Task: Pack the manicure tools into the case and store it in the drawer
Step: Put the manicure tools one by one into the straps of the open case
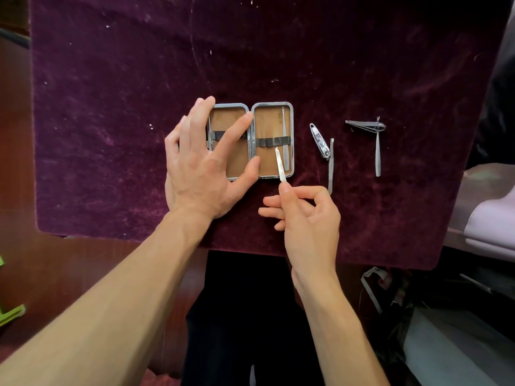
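Note:
An open metal manicure case (273, 105) with a tan lining lies on the purple velvet table top (111, 107). My left hand (203, 162) rests on its left half, fingers spread and straight. My right hand (303, 215) pinches the near end of a flat silver tool (279, 162), whose tip points at the elastic band in the right half. A thin pick (284, 135) sits under that band. On the cloth to the right lie a small nail clipper (320, 140), a nail file (331, 165), a large clipper (366, 125) and tweezers (377, 157).
The table's near edge runs just behind my wrists, with my dark-clothed lap below it. Cluttered items and a grey box (451, 346) sit at the lower right. A pale lilac object (490, 218) lies beyond the table's right edge. A green object (11, 313) shows at the far left.

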A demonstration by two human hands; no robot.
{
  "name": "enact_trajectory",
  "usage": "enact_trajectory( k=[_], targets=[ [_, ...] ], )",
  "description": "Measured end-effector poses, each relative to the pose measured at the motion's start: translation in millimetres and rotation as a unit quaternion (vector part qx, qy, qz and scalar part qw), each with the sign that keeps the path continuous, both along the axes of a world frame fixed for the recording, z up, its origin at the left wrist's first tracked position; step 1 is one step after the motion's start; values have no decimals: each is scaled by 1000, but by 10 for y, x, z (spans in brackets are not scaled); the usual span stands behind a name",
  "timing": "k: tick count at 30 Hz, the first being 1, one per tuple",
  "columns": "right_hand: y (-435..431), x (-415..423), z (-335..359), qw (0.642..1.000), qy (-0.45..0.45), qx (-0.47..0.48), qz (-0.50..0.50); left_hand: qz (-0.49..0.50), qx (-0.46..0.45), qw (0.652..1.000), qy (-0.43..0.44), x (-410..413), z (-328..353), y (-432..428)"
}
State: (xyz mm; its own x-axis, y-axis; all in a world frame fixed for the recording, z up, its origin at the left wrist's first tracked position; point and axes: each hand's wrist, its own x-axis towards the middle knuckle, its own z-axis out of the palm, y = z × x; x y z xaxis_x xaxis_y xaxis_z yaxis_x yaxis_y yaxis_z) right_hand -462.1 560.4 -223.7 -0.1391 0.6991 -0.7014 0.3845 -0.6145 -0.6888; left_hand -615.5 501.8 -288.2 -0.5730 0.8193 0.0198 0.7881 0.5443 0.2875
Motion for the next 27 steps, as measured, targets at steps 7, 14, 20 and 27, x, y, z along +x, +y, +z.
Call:
enact_trajectory(
  k=[7, 14, 20, 27],
  targets=[
    [15, -25, -36, 999, -13, -35, 12, 1, -2, 1000, -3, 0, 39, 4],
    [62, -112, -94, 998, -43, -44, 19, 2, 1, 1000, -5, -1, 40, 7],
    [117, -194, -125, 998, -60, -22, 19, 2, 1, 1000, -9, 3, 25, 7],
    [147, -234, -135, 998, -58, -14, 14, 2, 1, 1000, -7, -2, 25, 6]
  ],
)
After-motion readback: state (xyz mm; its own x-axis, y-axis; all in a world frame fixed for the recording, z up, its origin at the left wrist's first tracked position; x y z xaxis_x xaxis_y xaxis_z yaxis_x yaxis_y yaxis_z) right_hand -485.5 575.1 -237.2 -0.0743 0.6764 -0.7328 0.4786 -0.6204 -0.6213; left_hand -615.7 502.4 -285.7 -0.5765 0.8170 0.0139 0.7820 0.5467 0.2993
